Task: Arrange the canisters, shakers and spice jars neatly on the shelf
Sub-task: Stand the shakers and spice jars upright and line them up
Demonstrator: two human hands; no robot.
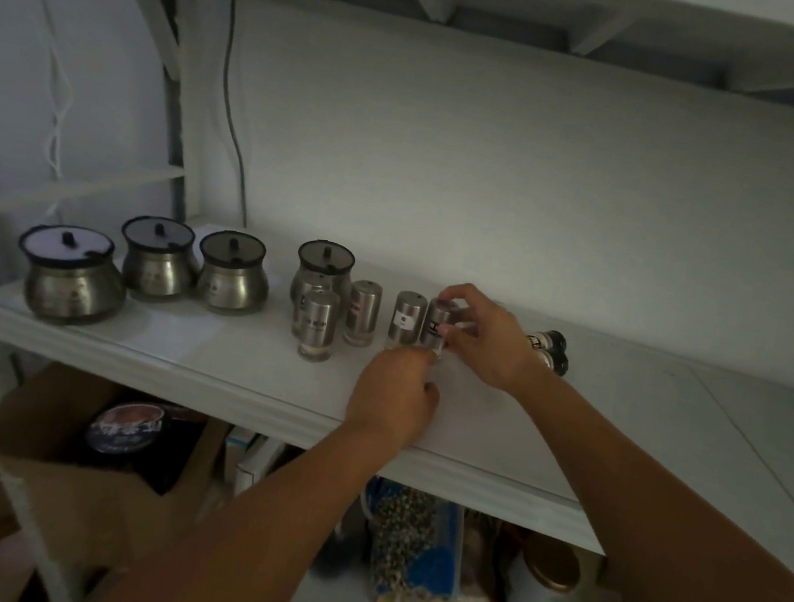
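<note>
Currently your left hand (396, 389) and right hand (483, 335) clasp one shaker (437, 320); canisters (70, 280) stand aligned, two spice jars (551, 351) lie unsorted.

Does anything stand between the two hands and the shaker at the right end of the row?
Nothing visible does. The right hand grips the rightmost shaker near its top, and the left hand holds it at its base. The neighbouring shaker stands just to its left, and two black-capped spice jars lie behind the right hand.
</note>
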